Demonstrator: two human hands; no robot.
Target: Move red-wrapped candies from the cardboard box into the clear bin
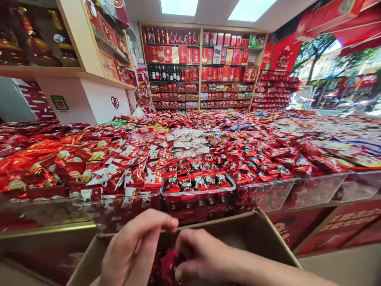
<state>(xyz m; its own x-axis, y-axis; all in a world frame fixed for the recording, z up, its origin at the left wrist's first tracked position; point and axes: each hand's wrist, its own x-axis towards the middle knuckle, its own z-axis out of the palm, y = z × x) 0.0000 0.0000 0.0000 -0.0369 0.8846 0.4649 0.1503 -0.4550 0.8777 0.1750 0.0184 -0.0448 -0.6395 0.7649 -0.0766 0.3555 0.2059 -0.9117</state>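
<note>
A brown cardboard box (pixel 238 228) stands open at the bottom of the view, against the display bins. Over its left part is my left hand (pixel 135 242), palm turned inward, fingers stretched towards the right, no item visible in it. Just right of it, my right hand (pixel 199 252) reaches down into the box, fingers curled round a shiny red packet (pixel 168 264). More dark red packets lie below, partly hidden by my hands. Directly beyond the box, a clear plastic bin (pixel 198 192) holds neat rows of dark red packets (pixel 199 182).
Clear bins heaped with red and white packets (pixel 131 167) stretch left and right. White packets (pixel 189 141) are stacked behind the middle bin. Shelves (pixel 201 59) with bottles and red boxes line the back wall. A wooden cabinet (pixel 86 51) overhangs the left; the street shows at right.
</note>
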